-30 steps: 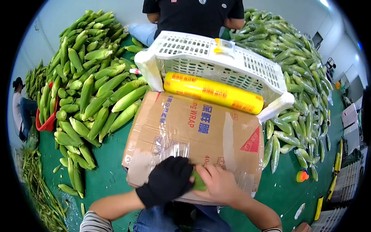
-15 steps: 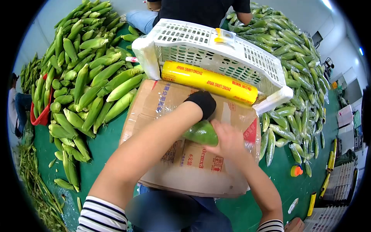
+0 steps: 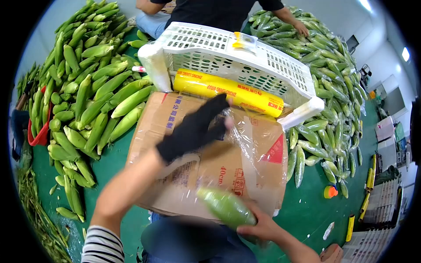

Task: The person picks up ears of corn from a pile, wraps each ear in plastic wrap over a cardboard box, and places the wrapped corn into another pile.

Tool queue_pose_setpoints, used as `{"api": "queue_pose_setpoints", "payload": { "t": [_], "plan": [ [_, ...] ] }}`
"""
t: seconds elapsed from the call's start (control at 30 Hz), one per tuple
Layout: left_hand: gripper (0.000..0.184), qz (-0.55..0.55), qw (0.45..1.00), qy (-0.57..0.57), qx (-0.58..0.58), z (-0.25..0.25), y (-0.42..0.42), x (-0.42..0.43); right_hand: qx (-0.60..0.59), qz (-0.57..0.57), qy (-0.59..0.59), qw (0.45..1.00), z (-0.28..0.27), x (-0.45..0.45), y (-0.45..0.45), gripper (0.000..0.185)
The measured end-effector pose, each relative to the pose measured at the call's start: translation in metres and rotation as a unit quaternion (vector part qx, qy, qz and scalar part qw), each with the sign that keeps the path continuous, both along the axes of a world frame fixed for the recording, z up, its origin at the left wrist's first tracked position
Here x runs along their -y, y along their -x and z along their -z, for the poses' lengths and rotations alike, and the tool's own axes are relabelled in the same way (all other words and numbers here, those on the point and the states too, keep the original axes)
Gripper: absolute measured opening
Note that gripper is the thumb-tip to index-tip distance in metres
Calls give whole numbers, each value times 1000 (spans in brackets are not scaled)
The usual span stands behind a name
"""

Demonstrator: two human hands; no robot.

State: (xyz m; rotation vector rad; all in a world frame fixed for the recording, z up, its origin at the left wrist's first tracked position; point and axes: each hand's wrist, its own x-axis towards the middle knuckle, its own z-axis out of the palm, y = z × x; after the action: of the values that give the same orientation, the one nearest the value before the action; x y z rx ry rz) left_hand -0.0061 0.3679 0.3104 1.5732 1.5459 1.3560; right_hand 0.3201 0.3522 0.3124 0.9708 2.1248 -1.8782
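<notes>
My right hand is closed round the lower end of a green corn cob, which lies slanted over the near edge of a flat cardboard box. My left hand, in a black fingerless glove, is above the box near the yellow film roll. Its fingertips are together at a strip of clear film that hangs down over the cardboard. The roll sits along the front of an upturned white plastic crate.
Unwrapped corn is heaped at the left, with a red basket. Wrapped corn is piled at the right. A person in black sits behind the crate, one hand on that pile. An orange item lies on the green floor.
The corn cob has moved toward me in my right hand. My left hand has drawn back to the left of the roll, and film now shows by it. The other person's arm has reached out.
</notes>
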Motion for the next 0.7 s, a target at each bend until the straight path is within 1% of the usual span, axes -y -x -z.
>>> {"api": "queue_pose_setpoints", "payload": {
  "t": [0.03,0.07,0.1,0.13,0.17,0.2,0.23,0.27,0.3,0.37,0.4,0.43,0.47,0.5,0.53,0.57,0.6,0.63,0.67,0.7],
  "plan": [
    [62,-16,996,-90,-11,4,-23,29,-28,121,39,991,8,4,1,78],
    [62,0,992,-84,-93,3,-47,48,-35,240,143,960,8,8,13,75],
    [63,12,982,-78,-174,3,-64,59,-55,225,252,940,4,4,23,76],
    [71,-39,954,-97,-280,8,-69,60,-73,203,357,909,-2,-3,34,78],
    [75,-55,989,-106,-84,14,-69,58,-87,177,459,866,-4,-5,41,79],
    [80,-66,985,-113,113,20,-66,52,-114,160,537,820,14,-2,47,83],
    [86,-72,943,-115,304,23,-60,44,-176,112,624,753,23,-1,59,82],
    [91,-77,865,-110,483,17,-54,38,-235,64,701,670,29,-1,74,82],
    [81,65,787,-77,608,4,-47,39,-293,17,766,572,34,5,85,82],
    [56,128,782,-46,608,18,-32,39,-325,10,804,499,46,27,100,86],
    [33,91,815,-29,571,16,-33,38,-341,5,818,463,49,32,104,88],
    [27,62,838,-25,541,21,-28,39,-289,38,779,554,45,30,99,88],
    [24,37,847,-9,530,22,-21,43,-231,72,731,638,37,24,90,89],
    [21,13,856,10,517,23,-14,50,-171,107,674,711,31,20,82,90],
    [19,-23,871,29,490,20,-8,56,-157,75,620,765,28,13,79,85],
    [18,-59,885,42,460,17,-3,60,-128,49,484,864,21,7,77,83],
    [15,-134,914,71,377,18,0,62,-92,19,332,939,12,0,76,81],
    [15,-139,902,32,409,26,0,66,-51,-12,170,984,7,-4,72,80],
    [16,-181,903,24,388,37,2,70,-96,-41,-72,992,17,-10,69,78],
    [16,-224,903,13,367,44,3,72,-74,-36,-142,986,16,-15,61,77]
  ]
}}
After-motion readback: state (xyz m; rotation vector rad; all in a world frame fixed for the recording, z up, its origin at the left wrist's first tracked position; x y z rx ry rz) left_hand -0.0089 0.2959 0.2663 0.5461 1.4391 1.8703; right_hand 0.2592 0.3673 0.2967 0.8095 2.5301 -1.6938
